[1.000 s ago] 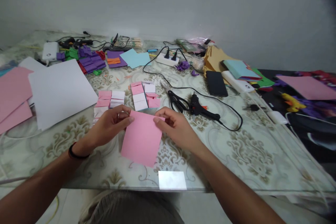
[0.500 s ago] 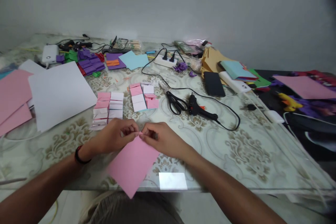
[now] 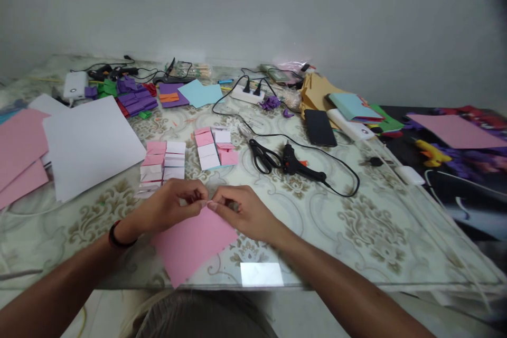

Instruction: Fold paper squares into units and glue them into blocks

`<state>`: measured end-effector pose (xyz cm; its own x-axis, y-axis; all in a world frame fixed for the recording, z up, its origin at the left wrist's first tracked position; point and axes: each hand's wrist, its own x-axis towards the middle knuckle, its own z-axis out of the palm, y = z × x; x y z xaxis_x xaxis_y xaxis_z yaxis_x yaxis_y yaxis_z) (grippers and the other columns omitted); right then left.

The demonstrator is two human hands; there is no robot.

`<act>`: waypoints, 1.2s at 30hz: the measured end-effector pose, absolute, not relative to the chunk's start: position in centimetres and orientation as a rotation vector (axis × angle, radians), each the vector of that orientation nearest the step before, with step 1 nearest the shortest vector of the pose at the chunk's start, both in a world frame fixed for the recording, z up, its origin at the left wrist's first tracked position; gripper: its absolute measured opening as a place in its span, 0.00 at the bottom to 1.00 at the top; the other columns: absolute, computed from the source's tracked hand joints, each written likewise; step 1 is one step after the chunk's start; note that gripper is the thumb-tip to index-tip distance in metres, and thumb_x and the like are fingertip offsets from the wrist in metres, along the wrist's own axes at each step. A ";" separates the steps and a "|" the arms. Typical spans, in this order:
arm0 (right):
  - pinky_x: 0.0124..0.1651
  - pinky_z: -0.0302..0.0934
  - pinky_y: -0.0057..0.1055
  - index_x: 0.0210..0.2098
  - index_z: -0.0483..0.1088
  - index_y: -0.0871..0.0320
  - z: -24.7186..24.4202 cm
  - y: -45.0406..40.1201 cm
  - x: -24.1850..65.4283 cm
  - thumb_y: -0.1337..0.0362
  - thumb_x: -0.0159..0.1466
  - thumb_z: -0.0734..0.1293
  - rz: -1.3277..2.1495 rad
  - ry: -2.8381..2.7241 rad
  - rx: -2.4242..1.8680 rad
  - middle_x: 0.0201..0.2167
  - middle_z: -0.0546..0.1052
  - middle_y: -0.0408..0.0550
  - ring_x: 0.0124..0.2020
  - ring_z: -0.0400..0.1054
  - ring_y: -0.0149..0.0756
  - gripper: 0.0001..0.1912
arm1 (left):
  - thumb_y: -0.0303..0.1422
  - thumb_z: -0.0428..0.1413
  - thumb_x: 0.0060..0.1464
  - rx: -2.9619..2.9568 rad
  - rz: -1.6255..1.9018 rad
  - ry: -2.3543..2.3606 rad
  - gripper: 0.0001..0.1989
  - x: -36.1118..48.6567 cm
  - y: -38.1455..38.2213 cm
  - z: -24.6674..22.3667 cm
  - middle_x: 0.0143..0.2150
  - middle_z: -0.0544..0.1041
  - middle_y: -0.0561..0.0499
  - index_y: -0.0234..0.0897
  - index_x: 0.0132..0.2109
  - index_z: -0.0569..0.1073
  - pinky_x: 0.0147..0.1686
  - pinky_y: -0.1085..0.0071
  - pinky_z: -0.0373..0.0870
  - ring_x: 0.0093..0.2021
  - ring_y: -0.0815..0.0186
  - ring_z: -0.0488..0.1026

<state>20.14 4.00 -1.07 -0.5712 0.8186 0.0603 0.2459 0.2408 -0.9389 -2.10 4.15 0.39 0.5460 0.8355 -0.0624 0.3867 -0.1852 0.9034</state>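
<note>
A sheet of pink paper (image 3: 194, 248) hangs tilted between my hands at the front of the table. My left hand (image 3: 174, 203) pinches its top corner between thumb and fingers. Close beside it, my right hand (image 3: 243, 211) pinches the same corner; the fingertips almost meet there. Just beyond my left hand lie pink and white folded paper pieces (image 3: 164, 161) in two columns. A second group of folded pieces (image 3: 216, 148) sits a little farther right. Black-handled scissors (image 3: 263, 156) and a black glue gun (image 3: 299, 163) rest beyond my right hand.
White sheets (image 3: 93, 142) and pink sheets (image 3: 21, 148) lie at the left. A power strip (image 3: 247, 94) with black plugs stands at the back, its cable looping round the glue gun. A dark phone (image 3: 320, 128) lies right of centre. A yellow glue gun (image 3: 432, 153) is at far right.
The pink sheet has swung, its lower corner now farther left and higher. Both hands keep their pinch at the top corner. The view has shifted slightly.
</note>
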 end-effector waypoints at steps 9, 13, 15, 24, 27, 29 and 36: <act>0.31 0.54 0.27 0.29 0.71 0.58 0.0 5.0 21.7 0.59 0.70 0.66 1.201 -1.886 -0.971 0.25 0.71 0.40 0.27 0.62 0.29 0.14 | 0.32 0.55 0.63 1.823 0.605 1.031 0.07 -2.9 4.6 0.6 0.34 0.77 0.51 0.36 0.37 0.75 0.35 0.73 0.66 0.35 0.67 0.71; 0.30 0.54 0.26 0.29 0.68 0.58 -0.1 5.6 22.4 0.59 0.70 0.66 1.182 -1.839 -1.017 0.25 0.68 0.39 0.27 0.61 0.29 0.15 | 0.29 0.54 0.61 1.841 0.592 1.075 0.05 -3.1 4.8 0.5 0.34 0.76 0.53 0.36 0.37 0.74 0.33 0.74 0.64 0.33 0.69 0.69; 0.32 0.57 0.26 0.34 0.71 0.58 -0.3 5.7 22.3 0.62 0.69 0.67 1.178 -1.882 -1.034 0.28 0.72 0.41 0.29 0.64 0.30 0.07 | 0.29 0.54 0.60 1.861 0.563 1.075 0.05 -2.9 4.7 0.3 0.33 0.75 0.53 0.36 0.36 0.74 0.33 0.74 0.64 0.32 0.69 0.69; 0.38 0.63 0.26 0.35 0.76 0.57 -2.4 5.0 20.8 0.70 0.65 0.71 1.070 -2.152 -0.895 0.33 0.78 0.44 0.34 0.71 0.31 0.03 | 0.25 0.52 0.54 2.157 0.413 1.061 0.05 -1.5 4.2 -1.1 0.25 0.68 0.58 0.37 0.31 0.68 0.29 0.75 0.57 0.26 0.72 0.63; 0.38 0.62 0.25 0.34 0.75 0.57 -2.3 4.9 20.9 0.72 0.64 0.71 1.067 -2.159 -0.869 0.32 0.77 0.42 0.33 0.70 0.30 0.04 | 0.26 0.52 0.55 2.167 0.442 1.029 0.04 -1.6 4.0 -1.0 0.26 0.69 0.58 0.37 0.32 0.68 0.29 0.75 0.57 0.26 0.72 0.63; 0.38 0.61 0.25 0.33 0.74 0.57 -1.8 4.9 21.0 0.74 0.63 0.71 1.060 -2.160 -0.872 0.32 0.76 0.41 0.32 0.69 0.30 0.06 | 0.26 0.52 0.56 2.177 0.459 1.004 0.04 -1.7 3.9 -0.7 0.27 0.69 0.58 0.37 0.33 0.68 0.30 0.75 0.58 0.27 0.72 0.64; 0.35 0.58 0.25 0.31 0.72 0.58 -0.2 6.3 22.9 0.72 0.64 0.70 1.057 -2.192 -0.963 0.31 0.75 0.42 0.31 0.67 0.29 0.06 | 0.24 0.52 0.57 2.158 0.453 1.013 0.06 -2.9 4.6 0.7 0.29 0.71 0.57 0.37 0.34 0.70 0.33 0.76 0.61 0.30 0.72 0.67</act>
<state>22.88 6.25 -0.24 -0.6128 0.7773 0.1422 0.3727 0.4430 -0.8154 -2.91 4.58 0.72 0.6328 0.7741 0.0175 0.5295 -0.4491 0.7197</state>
